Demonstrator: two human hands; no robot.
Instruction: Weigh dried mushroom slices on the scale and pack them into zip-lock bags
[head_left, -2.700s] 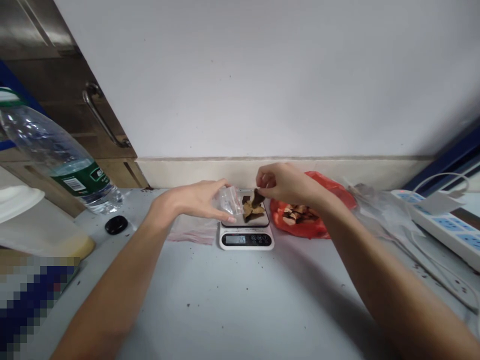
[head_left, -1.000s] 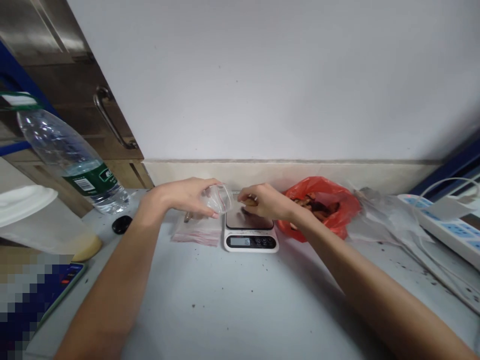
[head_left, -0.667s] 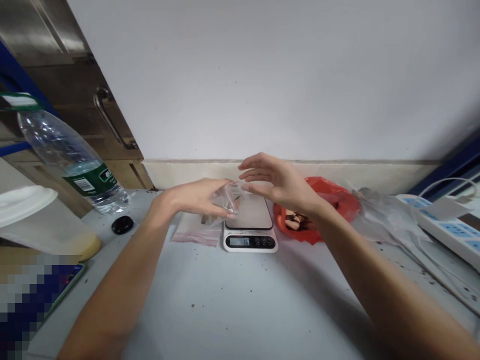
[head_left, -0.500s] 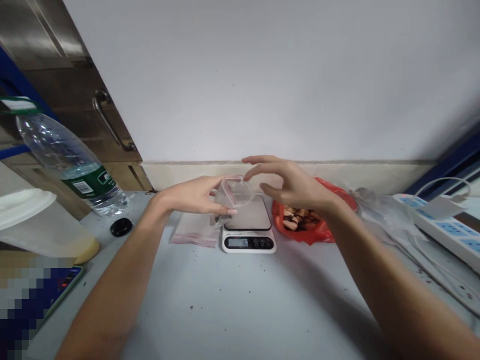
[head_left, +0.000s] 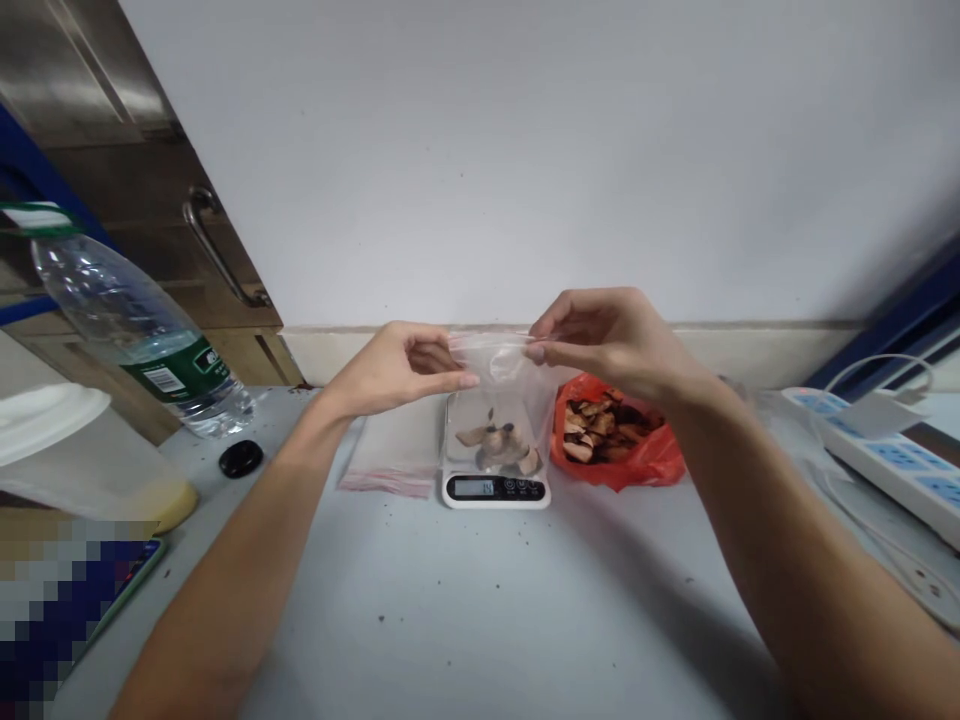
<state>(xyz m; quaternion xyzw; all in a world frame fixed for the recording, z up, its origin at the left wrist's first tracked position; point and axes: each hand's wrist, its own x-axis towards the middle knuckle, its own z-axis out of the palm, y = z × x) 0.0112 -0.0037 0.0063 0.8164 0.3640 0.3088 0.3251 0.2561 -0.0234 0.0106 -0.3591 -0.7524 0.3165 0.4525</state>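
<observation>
A clear zip-lock bag [head_left: 499, 385] with a pinkish seal strip hangs upright over the digital kitchen scale [head_left: 496, 492], several brown dried slices [head_left: 501, 445] showing in its bottom. My left hand [head_left: 405, 368] pinches the bag's top left corner between thumb and fingers. At the top right corner, my right hand [head_left: 607, 335] grips the same edge. The mouth is drawn out flat between both hands. Whether the bag's bottom rests on the scale plate, I cannot tell. Right of the scale, an open red plastic bag [head_left: 619, 470] holds more dried slices.
Left of the scale lies a stack of flat zip-lock bags [head_left: 394, 455]. Farther left are a water bottle [head_left: 142, 320], a black cap [head_left: 241, 458], a lidded plastic tub [head_left: 82, 450] and a phone [head_left: 112, 600]. A power strip [head_left: 885, 460] with cables lies at right.
My right hand, apart from the zip-lock bag before, now grips its right corner. The bag's mouth has gone from gaping to stretched flat, and the slices inside have come into view.
</observation>
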